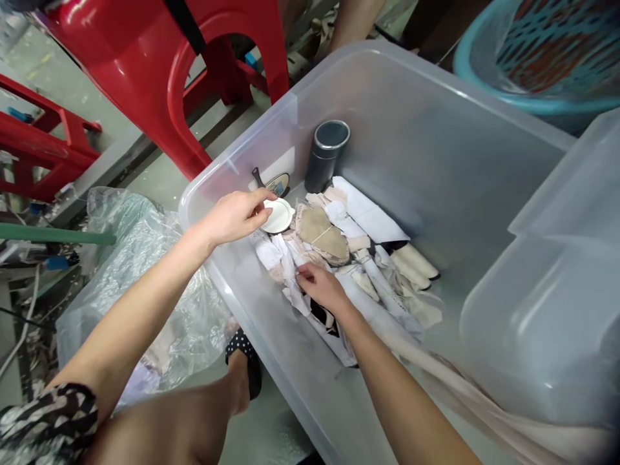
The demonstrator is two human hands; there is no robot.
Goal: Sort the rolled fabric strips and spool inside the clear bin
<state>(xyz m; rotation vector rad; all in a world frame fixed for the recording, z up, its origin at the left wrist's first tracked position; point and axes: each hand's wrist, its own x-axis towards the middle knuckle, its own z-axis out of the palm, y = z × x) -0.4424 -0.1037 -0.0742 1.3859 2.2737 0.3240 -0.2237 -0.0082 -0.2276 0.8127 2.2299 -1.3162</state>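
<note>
Inside the large translucent plastic bin (387, 103), the left hand (237, 214) pinches the rim of a small round white disc (278, 216) near the bin's left wall, just in front of a dark grey cylindrical canister (325, 156) standing upright. The right hand (320, 287) rests with its fingers closed on the heap of white and beige fabric pieces (358, 258) lying on the bin's floor. A red plastic stool (159, 71) stands beyond the bin, and a crumpled clear plastic bag (140, 271) lies on the floor beside its left wall.

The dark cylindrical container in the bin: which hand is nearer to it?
Left. The left hand holds a white round lid just below-left of the dark cylindrical container; the right hand rests farther down on the fabric pieces.
</note>
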